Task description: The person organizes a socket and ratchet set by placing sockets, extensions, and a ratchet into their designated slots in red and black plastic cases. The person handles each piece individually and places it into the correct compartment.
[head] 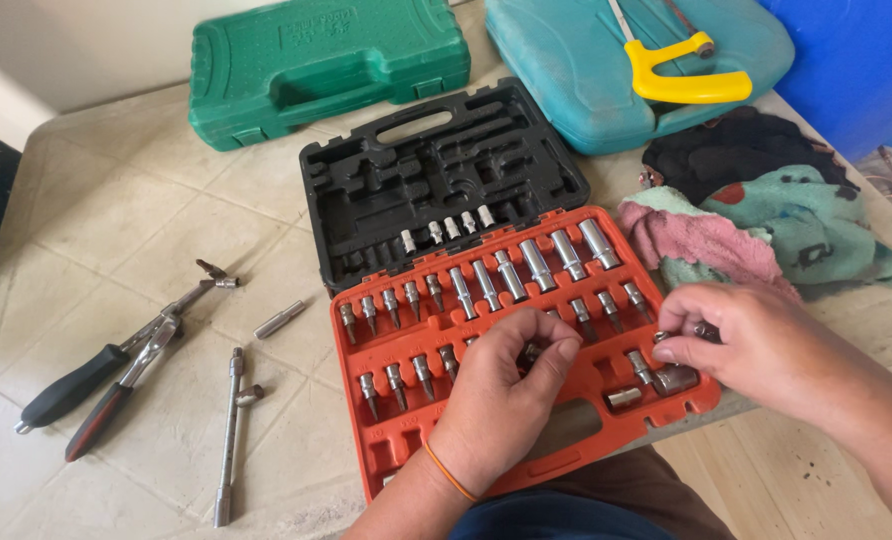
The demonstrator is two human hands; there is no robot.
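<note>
Hands [506,385] over orange socket case [406,455]

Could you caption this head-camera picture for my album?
Two hands, left hand and right hand, pick among sockets in an open orange socket case on a tiled floor.

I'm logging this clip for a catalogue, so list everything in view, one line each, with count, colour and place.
orange socket tray: one, orange, front centre, holds rows of silver sockets
black case half: one, black, behind the tray, mostly bare slots
green case: one, green, shut, back left
teal case: one, teal, back right
hacksaw: one, yellow handle, on the teal case
rags: a heap, pink, teal, black, right
pliers: one, black and red grips, left
extension bars: two, silver, left of the tray
left hand: over the tray's middle, orange wristband
right hand: at the tray's right end, pinching a small metal piece
</note>
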